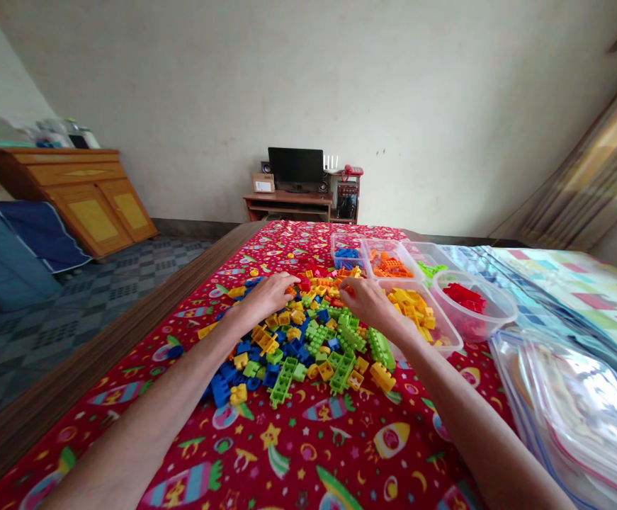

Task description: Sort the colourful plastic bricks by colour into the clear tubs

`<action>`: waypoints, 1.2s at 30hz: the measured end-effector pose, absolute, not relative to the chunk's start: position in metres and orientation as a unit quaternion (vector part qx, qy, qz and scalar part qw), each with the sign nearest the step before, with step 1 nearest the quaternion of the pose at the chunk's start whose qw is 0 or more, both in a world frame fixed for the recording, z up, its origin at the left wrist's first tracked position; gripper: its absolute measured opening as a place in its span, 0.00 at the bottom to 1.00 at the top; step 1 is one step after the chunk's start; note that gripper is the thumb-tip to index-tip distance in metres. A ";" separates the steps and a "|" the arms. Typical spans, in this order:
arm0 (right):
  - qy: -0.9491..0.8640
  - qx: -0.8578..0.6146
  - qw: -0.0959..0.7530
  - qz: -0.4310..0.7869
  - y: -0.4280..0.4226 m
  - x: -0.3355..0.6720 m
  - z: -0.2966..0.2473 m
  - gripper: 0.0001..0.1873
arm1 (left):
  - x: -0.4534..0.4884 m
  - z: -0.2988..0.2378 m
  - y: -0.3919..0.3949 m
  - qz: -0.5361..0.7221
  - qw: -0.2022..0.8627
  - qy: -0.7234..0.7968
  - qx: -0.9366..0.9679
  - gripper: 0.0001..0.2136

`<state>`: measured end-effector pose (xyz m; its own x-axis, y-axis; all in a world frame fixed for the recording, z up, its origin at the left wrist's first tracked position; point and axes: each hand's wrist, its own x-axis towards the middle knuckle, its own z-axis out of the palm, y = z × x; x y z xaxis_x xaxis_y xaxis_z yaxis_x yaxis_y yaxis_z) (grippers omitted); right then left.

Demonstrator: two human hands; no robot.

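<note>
A heap of toy building bricks [316,336] in green, yellow, blue, orange and red lies spread over a red patterned cloth [308,453]. At the heap's far left, my left hand [270,294] is closed, with an orange brick [290,290] showing at its fingertips. Across from it, my right hand [365,297] curls its fingers around a small orange brick [347,289], partly hidden by the fingers. Clear tubs stand beyond and beside my right hand, holding blue bricks [348,257], orange bricks [390,265], yellow bricks [413,312], green bricks [431,270] and red bricks [465,297].
Clear plastic lids [579,404] are stacked at the right, beside a light patterned bed cover [568,276]. A desk with a monitor [295,166] stands against the far wall. On the left are a wooden cabinet [88,198] and the tiled floor [180,258].
</note>
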<state>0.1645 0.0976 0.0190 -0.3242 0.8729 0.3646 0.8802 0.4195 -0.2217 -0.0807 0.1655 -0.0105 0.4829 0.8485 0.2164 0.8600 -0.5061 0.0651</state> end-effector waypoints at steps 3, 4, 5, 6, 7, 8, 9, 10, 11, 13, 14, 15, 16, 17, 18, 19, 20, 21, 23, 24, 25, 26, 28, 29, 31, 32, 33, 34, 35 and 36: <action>-0.815 -0.538 0.214 -0.011 0.098 0.163 0.019 0.13 | -0.079 -0.007 0.162 -0.114 0.046 -0.494 -0.861 0.19; -0.816 -0.537 0.213 -0.010 0.098 0.163 0.020 0.13 | -0.079 -0.007 0.162 -0.116 0.048 -0.492 -0.861 0.19; -0.818 -0.534 0.212 -0.010 0.098 0.162 0.020 0.13 | -0.079 -0.007 0.161 -0.117 0.044 -0.490 -0.863 0.19; -0.820 -0.532 0.212 -0.010 0.097 0.161 0.021 0.13 | -0.078 -0.006 0.160 -0.119 0.036 -0.489 -0.863 0.19; -0.820 -0.531 0.212 -0.010 0.096 0.161 0.021 0.14 | -0.077 -0.005 0.160 -0.123 0.025 -0.490 -0.863 0.20; -0.820 -0.532 0.211 -0.010 0.096 0.161 0.021 0.14 | -0.076 -0.004 0.159 -0.133 0.014 -0.493 -0.860 0.21; -0.819 -0.533 0.210 -0.010 0.096 0.161 0.021 0.14 | -0.074 -0.001 0.157 -0.149 0.003 -0.497 -0.855 0.22; -0.818 -0.535 0.210 -0.010 0.095 0.161 0.021 0.14 | -0.072 0.002 0.156 -0.174 -0.011 -0.503 -0.846 0.24; -0.818 -0.535 0.212 -0.010 0.095 0.161 0.020 0.13 | -0.069 0.006 0.154 -0.204 -0.033 -0.507 -0.837 0.26; -0.817 -0.530 0.226 -0.010 0.094 0.162 0.020 0.14 | -0.063 0.013 0.149 -0.271 -0.106 -0.503 -0.814 0.30; -0.818 -0.525 0.235 -0.008 0.093 0.161 0.021 0.15 | -0.059 0.016 0.146 -0.299 -0.153 -0.494 -0.802 0.32; -0.819 -0.518 0.246 -0.002 0.092 0.161 0.021 0.16 | -0.056 0.019 0.143 -0.319 -0.203 -0.480 -0.791 0.34; -0.821 -0.510 0.256 0.007 0.091 0.160 0.022 0.18 | -0.052 0.021 0.139 -0.331 -0.253 -0.465 -0.781 0.35; -0.825 -0.499 0.266 0.020 0.089 0.158 0.023 0.20 | -0.048 0.022 0.135 -0.337 -0.299 -0.448 -0.772 0.36; -0.828 -0.488 0.274 0.036 0.087 0.156 0.025 0.20 | -0.044 0.022 0.131 -0.338 -0.339 -0.432 -0.764 0.37; -0.832 -0.477 0.278 0.054 0.086 0.154 0.026 0.19 | -0.040 0.022 0.128 -0.333 -0.376 -0.417 -0.758 0.38; -0.837 -0.466 0.279 0.072 0.084 0.152 0.026 0.17 | -0.037 0.021 0.125 -0.327 -0.406 -0.404 -0.752 0.38; -0.841 -0.456 0.278 0.088 0.083 0.150 0.027 0.14 | -0.034 0.020 0.123 -0.322 -0.430 -0.393 -0.746 0.39; -0.848 -0.441 0.273 0.107 0.082 0.149 0.026 0.09 | -0.031 0.018 0.122 -0.312 -0.465 -0.378 -0.737 0.41; -0.851 -0.436 0.271 0.109 0.083 0.149 0.025 0.09 | -0.031 0.017 0.123 -0.309 -0.477 -0.373 -0.733 0.41; -0.852 -0.434 0.271 0.105 0.084 0.151 0.025 0.09 | -0.032 0.017 0.124 -0.307 -0.482 -0.371 -0.732 0.39; -0.852 -0.437 0.271 0.098 0.086 0.153 0.026 0.09 | -0.033 0.017 0.126 -0.305 -0.477 -0.371 -0.736 0.37; -0.846 -0.457 0.262 0.085 0.092 0.162 0.030 0.09 | -0.038 0.017 0.130 -0.301 -0.437 -0.378 -0.759 0.32; -0.838 -0.474 0.258 0.077 0.097 0.168 0.033 0.09 | -0.041 0.018 0.132 -0.300 -0.404 -0.385 -0.773 0.30; -0.813 -0.522 0.253 0.054 0.110 0.182 0.040 0.09 | -0.046 0.020 0.134 -0.293 -0.342 -0.405 -0.796 0.27; -0.795 -0.550 0.252 0.037 0.119 0.191 0.044 0.09 | -0.047 0.021 0.135 -0.289 -0.318 -0.414 -0.802 0.26; -0.775 -0.580 0.252 0.017 0.129 0.200 0.047 0.10 | -0.049 0.022 0.135 -0.285 -0.298 -0.422 -0.808 0.25; -0.755 -0.607 0.249 -0.004 0.139 0.209 0.050 0.11 | -0.049 0.022 0.134 -0.279 -0.280 -0.426 -0.814 0.23; -0.739 -0.628 0.243 -0.025 0.149 0.218 0.052 0.13 | -0.050 0.023 0.134 -0.274 -0.260 -0.428 -0.821 0.22; -0.721 -0.648 0.241 -0.045 0.159 0.227 0.053 0.14 | -0.049 0.024 0.133 -0.269 -0.237 -0.429 -0.829 0.21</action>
